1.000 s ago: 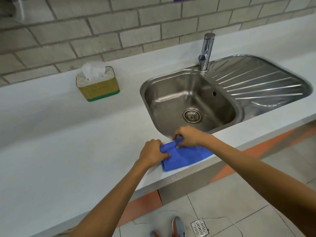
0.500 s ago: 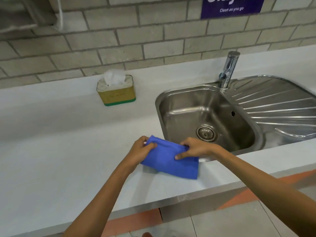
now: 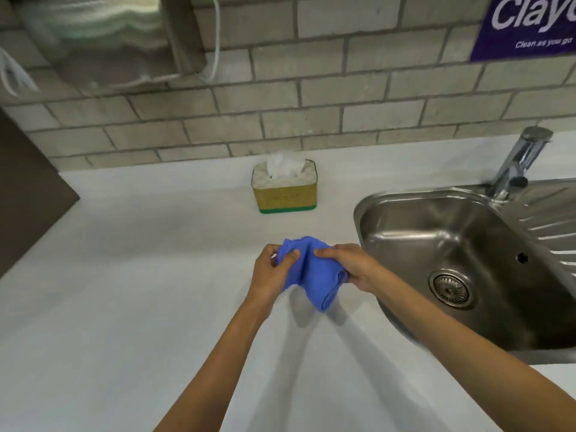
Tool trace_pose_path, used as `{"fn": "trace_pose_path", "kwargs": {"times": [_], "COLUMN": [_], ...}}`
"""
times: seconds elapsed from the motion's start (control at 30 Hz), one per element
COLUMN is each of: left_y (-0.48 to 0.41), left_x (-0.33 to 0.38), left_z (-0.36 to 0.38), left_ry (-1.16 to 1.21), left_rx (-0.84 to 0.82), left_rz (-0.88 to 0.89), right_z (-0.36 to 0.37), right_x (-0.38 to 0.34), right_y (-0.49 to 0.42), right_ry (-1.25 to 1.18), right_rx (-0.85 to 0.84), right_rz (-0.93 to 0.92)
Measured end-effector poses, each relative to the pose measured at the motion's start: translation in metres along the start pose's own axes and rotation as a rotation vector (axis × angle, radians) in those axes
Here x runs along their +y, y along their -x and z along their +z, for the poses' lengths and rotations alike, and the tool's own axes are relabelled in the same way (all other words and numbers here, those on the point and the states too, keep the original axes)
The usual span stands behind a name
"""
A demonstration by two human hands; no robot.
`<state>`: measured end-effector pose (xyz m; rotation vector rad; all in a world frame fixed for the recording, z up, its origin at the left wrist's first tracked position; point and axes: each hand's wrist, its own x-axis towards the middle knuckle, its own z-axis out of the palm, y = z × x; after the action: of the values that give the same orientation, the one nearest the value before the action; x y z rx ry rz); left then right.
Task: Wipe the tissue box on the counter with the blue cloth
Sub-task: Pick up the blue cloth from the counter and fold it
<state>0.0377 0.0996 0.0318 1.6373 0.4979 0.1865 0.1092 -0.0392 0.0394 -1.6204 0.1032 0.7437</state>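
A yellow tissue box (image 3: 285,193) with a green base and a white tissue poking out of its top stands on the white counter (image 3: 140,275) near the brick wall. The blue cloth (image 3: 308,272) is bunched up and lifted off the counter, in front of the box. My left hand (image 3: 272,269) grips its left side and my right hand (image 3: 352,266) grips its right side. Both hands are well short of the box and do not touch it.
A steel sink (image 3: 461,260) with a drain and a ribbed drainboard lies to the right, with a chrome tap (image 3: 520,160) behind it. A metal dispenser (image 3: 103,39) hangs on the wall at upper left. A dark panel (image 3: 25,198) stands at the left edge.
Both hands have lifted the cloth off the counter's front edge, bunched it, and carried it forward toward the tissue box. The view has shifted left and closer to the counter.
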Motion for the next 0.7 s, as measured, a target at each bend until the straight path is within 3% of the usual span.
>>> {"fn": "trace_pose_path", "kwargs": {"times": [0.23,0.37,0.5,0.57,0.7], "left_y": [-0.026,-0.043,-0.059,-0.074,-0.112], "left_x": [-0.002,-0.015,-0.015,-0.017,-0.023], "left_z": [-0.022,-0.031,-0.038,-0.044,-0.064], "left_ry": [0.04,-0.021,0.13,0.253,0.284], "left_rx": [-0.091,-0.1,-0.035,0.032,0.15], "left_rz": [0.077,0.041,-0.045,-0.169,-0.315], "right_z": [0.052,0.06,0.046,0.032,-0.007], "right_x": [-0.043,-0.054,-0.068,-0.076,-0.08], "right_y": [-0.025,-0.028,-0.033,-0.047,-0.098], "right_ry": [-0.018,0.055,0.237,0.315,0.276], "right_rx": [-0.041,-0.179,-0.329,-0.252,0.178], "right_rz": [-0.075,-0.051,-0.026,-0.067,-0.253]}}
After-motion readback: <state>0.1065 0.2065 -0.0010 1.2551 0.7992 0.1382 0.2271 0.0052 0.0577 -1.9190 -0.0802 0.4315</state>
